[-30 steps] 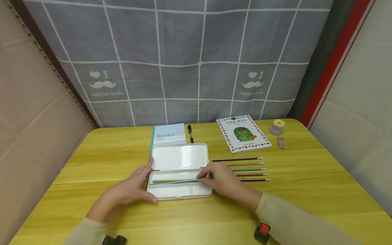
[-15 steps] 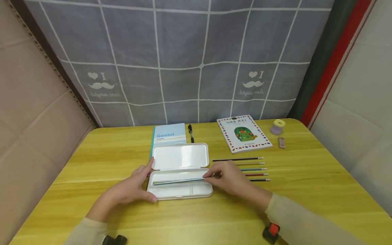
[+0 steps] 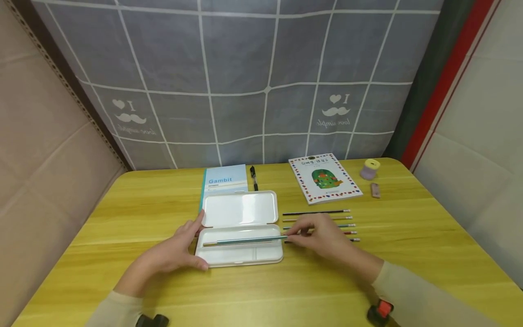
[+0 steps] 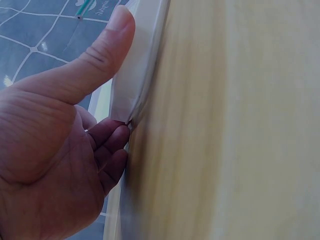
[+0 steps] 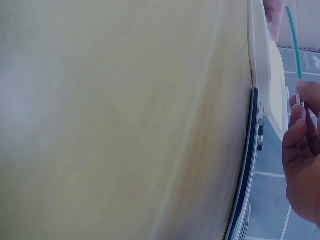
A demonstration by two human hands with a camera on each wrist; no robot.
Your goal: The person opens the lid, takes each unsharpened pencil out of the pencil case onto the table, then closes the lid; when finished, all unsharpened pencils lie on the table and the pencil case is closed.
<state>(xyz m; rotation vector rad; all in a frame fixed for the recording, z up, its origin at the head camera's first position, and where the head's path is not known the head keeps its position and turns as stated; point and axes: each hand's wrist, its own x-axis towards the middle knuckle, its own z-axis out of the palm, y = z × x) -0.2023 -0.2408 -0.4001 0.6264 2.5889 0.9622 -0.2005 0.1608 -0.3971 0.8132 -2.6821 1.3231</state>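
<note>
the green pencil (image 3: 253,240) stretches over the white case (image 3: 234,259), its held end past the case's right edge. the right hand (image 3: 323,237) pinches it near the eraser end, fingers nearly closed; the left hand (image 3: 180,247), thumb spread wide, grips the case's left edge. the pencil should be light and stiff, smooth-sided, its point brittle; a gentle pinch by the eraser end likely suits.

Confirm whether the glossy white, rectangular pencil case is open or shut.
Open. The case shows its divided interior, and its glossy white, round-cornered lid is swung back toward the blue-and-white, rectangular paper notebook.
</note>
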